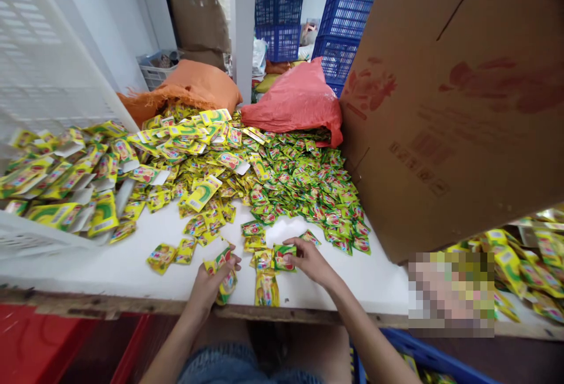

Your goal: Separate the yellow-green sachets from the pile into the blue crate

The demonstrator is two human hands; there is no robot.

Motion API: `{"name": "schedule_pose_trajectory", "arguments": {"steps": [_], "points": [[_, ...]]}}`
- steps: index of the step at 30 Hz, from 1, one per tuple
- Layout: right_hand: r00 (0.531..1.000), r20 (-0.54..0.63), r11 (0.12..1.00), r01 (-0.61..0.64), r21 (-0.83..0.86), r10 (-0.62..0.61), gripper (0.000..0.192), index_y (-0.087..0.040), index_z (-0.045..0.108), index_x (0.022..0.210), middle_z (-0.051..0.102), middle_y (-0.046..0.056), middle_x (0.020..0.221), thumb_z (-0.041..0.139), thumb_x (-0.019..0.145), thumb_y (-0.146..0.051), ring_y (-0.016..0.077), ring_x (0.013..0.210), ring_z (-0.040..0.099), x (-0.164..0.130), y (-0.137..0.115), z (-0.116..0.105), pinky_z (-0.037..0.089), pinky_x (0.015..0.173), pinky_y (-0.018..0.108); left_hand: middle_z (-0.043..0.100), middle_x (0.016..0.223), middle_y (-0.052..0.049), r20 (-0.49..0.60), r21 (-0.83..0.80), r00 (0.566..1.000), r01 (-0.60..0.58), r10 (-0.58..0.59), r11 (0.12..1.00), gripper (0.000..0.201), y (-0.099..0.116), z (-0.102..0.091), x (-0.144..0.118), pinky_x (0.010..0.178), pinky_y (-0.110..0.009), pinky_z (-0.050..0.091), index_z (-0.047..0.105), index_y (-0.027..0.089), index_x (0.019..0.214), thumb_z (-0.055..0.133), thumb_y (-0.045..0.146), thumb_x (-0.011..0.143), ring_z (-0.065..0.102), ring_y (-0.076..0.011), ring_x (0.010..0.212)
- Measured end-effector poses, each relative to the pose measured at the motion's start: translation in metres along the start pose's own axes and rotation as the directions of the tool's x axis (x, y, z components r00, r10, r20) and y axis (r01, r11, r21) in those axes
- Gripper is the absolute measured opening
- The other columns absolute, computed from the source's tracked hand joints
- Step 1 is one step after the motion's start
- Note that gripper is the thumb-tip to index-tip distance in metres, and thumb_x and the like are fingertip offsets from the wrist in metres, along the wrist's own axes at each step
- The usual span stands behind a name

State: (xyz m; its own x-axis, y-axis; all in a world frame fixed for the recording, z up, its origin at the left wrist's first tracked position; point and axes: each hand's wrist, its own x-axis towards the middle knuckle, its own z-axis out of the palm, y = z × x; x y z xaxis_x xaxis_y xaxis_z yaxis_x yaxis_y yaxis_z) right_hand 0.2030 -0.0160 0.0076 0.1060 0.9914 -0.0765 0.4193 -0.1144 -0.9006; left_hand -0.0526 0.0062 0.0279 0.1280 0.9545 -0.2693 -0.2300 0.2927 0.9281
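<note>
A big heap of small yellow-and-green sachets (pixel 282 178) covers the white table (pixel 132 266). My left hand (pixel 211 284) grips a small bunch of these sachets (pixel 225 275) at the table's front edge. My right hand (pixel 308 260) rests on the table just to the right, its fingertips pinching one green sachet (pixel 282 256). A short stack of sachets (pixel 266 287) lies between the two hands. Larger yellow packets (pixel 66 178) pile up at the left.
A tall cardboard box (pixel 458 102) stands at the right. A red plastic bag (pixel 295 102) and an orange sack (pixel 194 87) lie behind the heap. Blue crates (pixel 343 26) are stacked at the back. A white crate (pixel 39 67) leans at left. A blue bin (pixel 423 354) sits below right.
</note>
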Motion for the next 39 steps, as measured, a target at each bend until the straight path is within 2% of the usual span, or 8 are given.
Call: {"name": "schedule_pose_trajectory", "arguments": {"steps": [9,13,17,21,25,31,37,39], "points": [[0.992,-0.108,0.998,0.057,-0.041,-0.061,0.018,-0.019,0.054,0.076,0.053,0.002,0.082,0.065,0.064,-0.027,0.0185,0.081,0.051,-0.01,-0.001,0.019,0.042,0.074,0.03,0.064,0.064,-0.003,0.229,0.094,0.972,0.033,-0.054,0.995,0.044,-0.009,0.009,-0.003,0.063,-0.028,0.047,0.062,0.011,0.095,0.072,0.037,0.061,0.059,-0.0171,0.06],[0.99,-0.137,0.958,0.055,0.283,-0.016,0.026,-0.021,0.048,0.089,0.055,0.001,0.08,0.059,0.074,-0.039,0.0159,0.073,0.053,-0.024,-0.011,0.022,0.044,0.065,0.026,0.064,0.064,-0.004,0.334,0.077,0.94,0.036,-0.06,0.996,0.041,-0.01,0.023,-0.004,0.068,-0.03,0.047,0.062,0.012,0.093,0.072,0.037,0.062,0.059,-0.018,0.065],[0.969,-0.246,0.876,0.087,0.475,0.037,0.032,-0.023,0.045,0.102,0.057,0.001,0.085,0.057,0.078,-0.04,0.0159,0.075,0.054,-0.031,-0.035,0.022,0.045,0.067,0.027,0.062,0.064,-0.004,0.509,0.041,0.85,0.138,-0.14,0.99,0.042,-0.014,0.037,-0.005,0.063,-0.031,0.047,0.061,0.012,0.09,0.072,0.041,0.062,0.058,-0.0176,0.06],[0.947,-0.273,0.946,0.232,0.227,-0.167,0.022,-0.023,0.047,0.1,0.057,0.001,0.084,0.053,0.082,-0.034,0.0159,0.074,0.054,-0.028,-0.062,0.019,0.045,0.067,0.027,0.059,0.064,-0.001,0.552,0.101,0.822,0.099,-0.139,0.99,0.045,-0.015,0.048,-0.001,0.06,-0.028,0.044,0.059,0.014,0.092,0.074,0.038,0.058,0.055,-0.0153,0.059],[0.907,-0.036,0.898,0.41,-0.161,-0.42,0.013,-0.023,0.053,0.095,0.058,0.004,0.09,0.045,0.085,-0.02,0.0175,0.086,0.054,-0.025,-0.08,0.011,0.042,0.075,0.027,0.056,0.067,0.001,0.581,0.155,0.808,0.01,-0.099,0.988,0.041,-0.017,0.051,0.007,0.059,-0.026,0.043,0.058,0.015,0.088,0.075,0.035,0.057,0.051,-0.0127,0.059],[0.91,0.266,0.74,0.413,-0.531,-0.317,0.02,-0.022,0.057,0.091,0.057,0.002,0.085,0.046,0.082,-0.008,0.0148,0.081,0.055,-0.024,-0.097,-0.004,0.038,0.068,0.022,0.052,0.062,0.002,0.655,0.142,0.749,0.008,-0.099,0.99,0.033,-0.026,0.053,0.011,0.054,-0.023,0.039,0.055,0.014,0.078,0.074,0.034,0.059,0.047,-0.0106,0.054],[0.852,0.416,0.532,0.523,-0.666,-0.317,0.016,-0.022,0.061,0.078,0.055,0.002,0.077,0.052,0.077,-0.008,0.0155,0.073,0.054,-0.017,-0.118,-0.003,0.034,0.062,0.023,0.055,0.072,0.001,0.612,0.132,0.789,-0.047,-0.044,0.99,0.037,-0.031,0.053,0.012,0.063,-0.024,0.04,0.056,0.014,0.084,0.076,0.029,0.057,0.05,-0.0131,0.067],[0.835,0.438,0.52,0.55,-0.653,-0.332,0.016,-0.021,0.061,0.078,0.055,0.003,0.081,0.052,0.077,-0.008,0.0163,0.076,0.054,-0.015,-0.122,0.0,0.036,0.064,0.024,0.057,0.077,-0.001,0.602,0.121,0.798,-0.053,-0.031,0.991,0.04,-0.032,0.052,0.013,0.067,-0.026,0.041,0.056,0.014,0.088,0.076,0.029,0.057,0.052,-0.0149,0.071]]}}
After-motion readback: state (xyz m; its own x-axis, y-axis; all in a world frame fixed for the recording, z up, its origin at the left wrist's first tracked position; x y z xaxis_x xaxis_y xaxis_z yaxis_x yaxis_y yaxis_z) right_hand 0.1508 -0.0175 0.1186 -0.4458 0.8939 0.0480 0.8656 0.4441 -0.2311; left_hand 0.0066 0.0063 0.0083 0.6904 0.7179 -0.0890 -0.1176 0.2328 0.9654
